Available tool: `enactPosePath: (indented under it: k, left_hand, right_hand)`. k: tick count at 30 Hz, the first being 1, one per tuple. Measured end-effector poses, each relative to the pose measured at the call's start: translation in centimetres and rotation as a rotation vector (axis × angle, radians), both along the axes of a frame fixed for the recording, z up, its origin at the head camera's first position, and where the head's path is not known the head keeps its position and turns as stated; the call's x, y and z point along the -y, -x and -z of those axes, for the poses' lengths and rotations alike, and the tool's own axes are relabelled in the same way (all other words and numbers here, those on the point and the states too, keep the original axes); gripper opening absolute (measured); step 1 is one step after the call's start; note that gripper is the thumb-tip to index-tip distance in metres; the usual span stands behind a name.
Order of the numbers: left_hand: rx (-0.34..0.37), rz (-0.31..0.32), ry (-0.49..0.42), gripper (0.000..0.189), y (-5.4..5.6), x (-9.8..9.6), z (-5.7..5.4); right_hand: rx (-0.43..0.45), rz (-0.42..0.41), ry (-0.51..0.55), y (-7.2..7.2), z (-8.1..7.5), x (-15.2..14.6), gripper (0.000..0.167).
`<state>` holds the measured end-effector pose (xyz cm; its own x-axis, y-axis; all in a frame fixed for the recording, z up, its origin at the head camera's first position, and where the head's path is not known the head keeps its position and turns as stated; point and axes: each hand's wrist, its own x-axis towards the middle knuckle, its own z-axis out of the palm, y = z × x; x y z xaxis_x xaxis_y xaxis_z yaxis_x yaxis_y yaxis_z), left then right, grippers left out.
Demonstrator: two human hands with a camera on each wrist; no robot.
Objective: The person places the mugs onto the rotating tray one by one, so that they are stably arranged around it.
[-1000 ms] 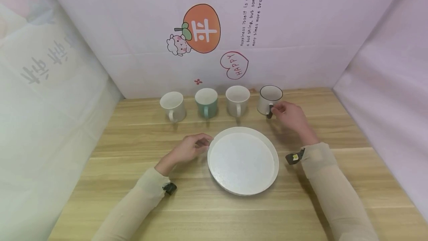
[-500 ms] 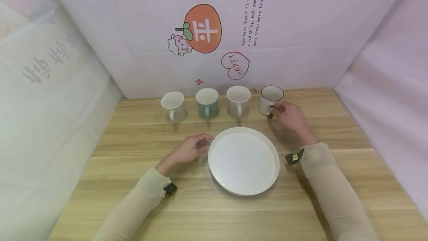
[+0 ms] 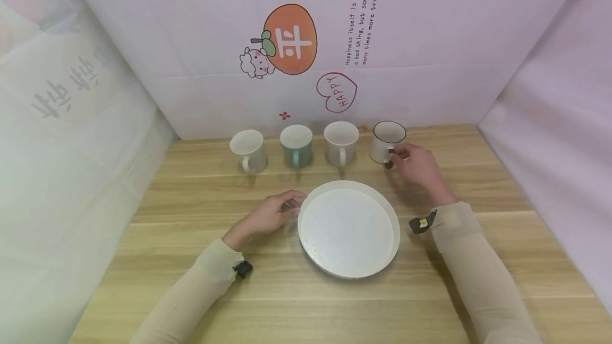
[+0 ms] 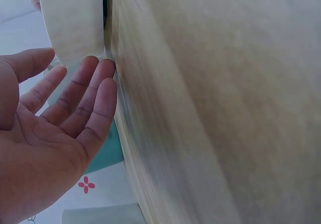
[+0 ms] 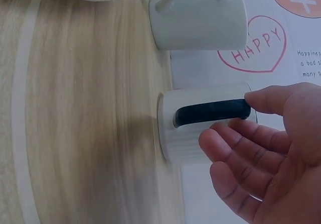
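At the right end of a row of mugs stands a white mug [image 3: 381, 147] with a dark rim and a black handle [image 5: 213, 112]. My right hand [image 3: 417, 164] pinches that handle near its upper end, thumb on one side and fingertips on the other; the mug is upright on the table. My left hand [image 3: 270, 212] is by the left rim of a round white tray [image 3: 349, 232], fingers loosely bent. In the left wrist view its fingertips [image 4: 90, 63] lie at the tray's side wall; whether they touch it I cannot tell.
Left of the black-handled mug stand a white mug [image 3: 340, 145], a teal mug [image 3: 296, 147] and another white mug [image 3: 248, 153], handles facing me. A printed white cloth [image 3: 406, 68] rises behind the wooden table [image 3: 287, 312], with white cloth at both sides.
The black handle has turned slightly to the right under my right hand. My left hand and the tray stay where they were.
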<state>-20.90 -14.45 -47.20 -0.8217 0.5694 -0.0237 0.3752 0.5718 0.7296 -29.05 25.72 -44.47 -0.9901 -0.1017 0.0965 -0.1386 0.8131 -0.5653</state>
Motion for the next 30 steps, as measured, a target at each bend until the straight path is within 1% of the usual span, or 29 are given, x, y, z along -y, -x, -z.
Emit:
enactPosePath:
  k: [5, 15, 20, 26, 30]
  left_hand:
    - [0.002, 0.002, 0.002, 0.038, 0.0, 0.0, -0.2]
    - [0.022, -0.013, 0.022, 0.039, 0.0, 0.0, 0.1]
    - [0.004, -0.003, 0.013, 0.039, 0.0, 0.0, 0.1]
    - [-0.001, 0.0, 0.014, 0.039, 0.0, 0.0, 0.0]
    - [-0.008, 0.001, 0.015, 0.038, 0.0, 0.0, 0.1]
  right_hand:
    - [-0.004, -0.001, 0.014, 0.1, -0.1, -0.3, 0.034]
    - [0.025, -0.002, 0.056, 0.2, 0.0, -0.8, 0.035]
    - [0.04, -0.015, 0.078, 0.3, 0.0, -0.9, 0.034]
    - [0.028, -0.022, 0.057, 0.4, -0.1, -1.1, 0.032]
    - [0.063, -0.024, 0.086, 0.6, 0.1, -1.5, 0.032]
